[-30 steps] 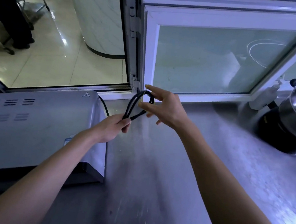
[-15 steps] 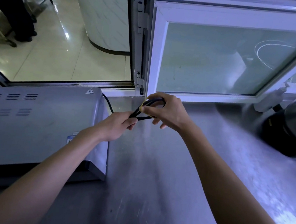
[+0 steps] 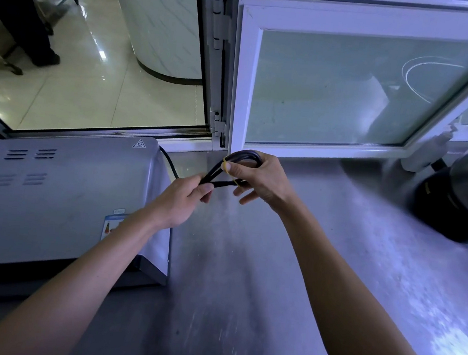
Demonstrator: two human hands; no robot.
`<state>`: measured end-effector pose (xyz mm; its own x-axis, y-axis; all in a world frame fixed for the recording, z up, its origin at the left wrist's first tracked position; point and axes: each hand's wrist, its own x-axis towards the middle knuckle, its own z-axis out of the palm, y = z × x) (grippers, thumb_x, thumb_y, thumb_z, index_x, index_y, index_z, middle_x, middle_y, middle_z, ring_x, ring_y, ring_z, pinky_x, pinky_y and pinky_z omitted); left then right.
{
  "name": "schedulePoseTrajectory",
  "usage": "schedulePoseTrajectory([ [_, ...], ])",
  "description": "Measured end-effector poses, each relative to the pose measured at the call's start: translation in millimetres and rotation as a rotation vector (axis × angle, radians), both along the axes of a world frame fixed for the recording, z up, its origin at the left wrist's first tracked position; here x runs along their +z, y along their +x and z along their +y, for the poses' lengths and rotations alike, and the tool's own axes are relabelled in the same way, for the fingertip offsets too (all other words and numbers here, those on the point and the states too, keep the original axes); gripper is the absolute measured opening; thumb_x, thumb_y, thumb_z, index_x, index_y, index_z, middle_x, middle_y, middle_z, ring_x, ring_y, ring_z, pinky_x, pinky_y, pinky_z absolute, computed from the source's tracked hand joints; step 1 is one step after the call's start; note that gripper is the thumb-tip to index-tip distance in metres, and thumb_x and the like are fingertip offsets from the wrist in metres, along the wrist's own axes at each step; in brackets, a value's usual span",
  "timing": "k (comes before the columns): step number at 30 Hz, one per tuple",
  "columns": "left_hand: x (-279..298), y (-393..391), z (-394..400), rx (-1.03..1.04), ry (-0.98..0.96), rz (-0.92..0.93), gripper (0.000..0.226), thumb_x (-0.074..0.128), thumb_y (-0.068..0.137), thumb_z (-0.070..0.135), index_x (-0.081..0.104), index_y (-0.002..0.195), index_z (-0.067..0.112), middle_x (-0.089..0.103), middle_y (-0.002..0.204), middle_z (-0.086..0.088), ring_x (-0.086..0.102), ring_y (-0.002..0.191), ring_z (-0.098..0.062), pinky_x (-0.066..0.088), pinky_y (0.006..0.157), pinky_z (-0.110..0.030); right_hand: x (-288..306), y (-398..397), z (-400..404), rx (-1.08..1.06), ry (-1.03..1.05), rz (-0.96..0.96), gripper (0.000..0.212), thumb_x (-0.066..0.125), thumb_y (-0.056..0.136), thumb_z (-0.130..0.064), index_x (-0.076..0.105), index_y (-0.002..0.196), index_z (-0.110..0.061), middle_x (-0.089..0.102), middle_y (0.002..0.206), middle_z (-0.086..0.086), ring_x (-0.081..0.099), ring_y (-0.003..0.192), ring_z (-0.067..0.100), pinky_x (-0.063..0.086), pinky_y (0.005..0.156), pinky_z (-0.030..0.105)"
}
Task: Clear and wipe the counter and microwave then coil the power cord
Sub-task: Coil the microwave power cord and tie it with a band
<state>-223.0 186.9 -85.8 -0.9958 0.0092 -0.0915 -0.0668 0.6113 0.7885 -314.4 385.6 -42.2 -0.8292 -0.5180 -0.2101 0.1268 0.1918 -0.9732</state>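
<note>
Over the back edge of the counter (image 3: pixel 289 270), beside the microwave (image 3: pixel 51 201), the cord (image 3: pixel 243 155) was now folded tighter than a second before. The left hand (image 3: pixel 184 198) pinched its loops; the right hand (image 3: pixel 259 177) gripped the bend, stretching a yellow band (image 3: pixel 224 166) round it, so coiling looked nearly done.

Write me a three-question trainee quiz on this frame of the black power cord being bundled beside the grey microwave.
1. True or false: both hands grip the looped black power cord.
2. What thin yellow thing crosses the cord at the right hand?
3. Where is the left hand relative to the grey metal microwave? A) above its right edge B) inside it C) behind it

Key: 1 true. 2 a yellow rubber band. 3 A.
</note>
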Motion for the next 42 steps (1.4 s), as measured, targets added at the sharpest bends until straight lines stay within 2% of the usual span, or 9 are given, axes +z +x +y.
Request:
schedulePoseTrajectory([
  [2,-0.8,1.5,0.3,0.013,0.016,0.004,0.032,0.038,0.107,0.037,0.056,0.085,0.02,0.064,0.083,-0.002,0.048,0.065,-0.014,0.035,0.058,-0.019,-2.7,0.4,0.0,-0.007,-0.006,-0.023,0.037,0.086,0.071,-0.049,0.077,0.096,-0.023,0.075,0.083,-0.003,0.071,0.062,0.027,0.059,0.057,0.04],
  [5,-0.2,0.7,2.4,0.043,0.055,0.019,0.031,0.04,0.106,0.034,0.056,0.085,0.019,0.064,0.082,0.002,0.047,0.065,-0.007,0.035,0.06,-0.019,-7.9,3.5,-2.8,-0.002,-0.01,-0.044,0.043,0.086,0.068,-0.053,0.079,0.1,-0.025,0.077,0.095,-0.001,0.071,0.063,0.028,0.061,0.06,0.041],
  [13,1.1,-1.8,5.5,0.056,0.091,0.02,0.031,0.04,0.107,0.032,0.056,0.085,0.016,0.063,0.082,0.0,0.046,0.065,-0.005,0.036,0.062,-0.024,-18.1,7.2,-11.8,0.012,0.009,-0.071,0.052,0.086,0.071,-0.05,0.075,0.113,-0.021,0.077,0.094,-0.002,0.068,0.058,0.025,0.061,0.058,0.041],
  [21,-3.5,-0.2,5.7,0.031,0.107,0.014,0.042,0.036,0.105,0.048,0.054,0.085,0.016,0.061,0.084,-0.009,0.046,0.067,-0.011,0.035,0.066,-0.031,-21.1,5.9,-14.3,0.088,0.135,-0.069,0.054,0.086,0.073,-0.048,0.073,0.115,-0.017,0.076,0.1,-0.001,0.072,0.063,0.025,0.063,0.061,0.047],
  [27,-9.2,-4.2,2.4,0.048,0.146,0.022,0.037,0.036,0.103,0.049,0.055,0.085,0.022,0.059,0.079,-0.003,0.046,0.065,-0.009,0.036,0.064,-0.029,-22.9,6.2,-13.4,0.102,0.154,-0.054,0.041,0.082,0.072,-0.056,0.079,0.097,-0.024,0.076,0.096,-0.006,0.074,0.066,0.024,0.063,0.059,0.045],
  [30,-13.6,-5.8,-1.6,0.067,0.16,0.013,0.041,0.036,0.1,0.052,0.055,0.082,0.021,0.059,0.077,0.002,0.047,0.067,-0.012,0.038,0.066,-0.034,-26.8,6.4,-11.6,0.119,0.155,-0.055,0.024,0.076,0.08,-0.042,0.079,0.098,-0.026,0.074,0.09,-0.007,0.073,0.065,0.022,0.062,0.058,0.043],
  [32,-15.9,-6.3,-3.2,0.074,0.175,0.011,0.043,0.036,0.097,0.055,0.056,0.082,0.02,0.06,0.078,-0.002,0.048,0.07,-0.016,0.038,0.069,-0.036,-29.8,7.0,-10.1,0.14,0.165,-0.066,0.025,0.07,0.087,-0.024,0.076,0.111,-0.022,0.073,0.087,-0.009,0.072,0.065,0.02,0.06,0.056,0.037],
  [35,-16.5,-7.0,-3.8,0.087,0.205,0.02,0.043,0.036,0.096,0.056,0.056,0.082,0.021,0.06,0.077,0.0,0.049,0.072,-0.011,0.038,0.07,-0.035,-36.0,10.9,-8.9,0.175,0.201,-0.06,0.036,0.065,0.09,-0.006,0.07,0.124,-0.016,0.073,0.109,-0.005,0.071,0.064,0.014,0.058,0.054,0.033],
  [42,-16.3,-8.8,-1.1,0.078,0.221,0.012,0.035,0.038,0.098,0.046,0.055,0.074,0.028,0.058,0.071,0.011,0.047,0.066,-0.005,0.036,0.068,-0.031,-53.1,25.4,-14.6,0.212,0.222,-0.068,0.03,0.073,0.087,-0.012,0.073,0.117,-0.018,0.074,0.112,-0.001,0.07,0.064,0.01,0.06,0.056,0.035],
])
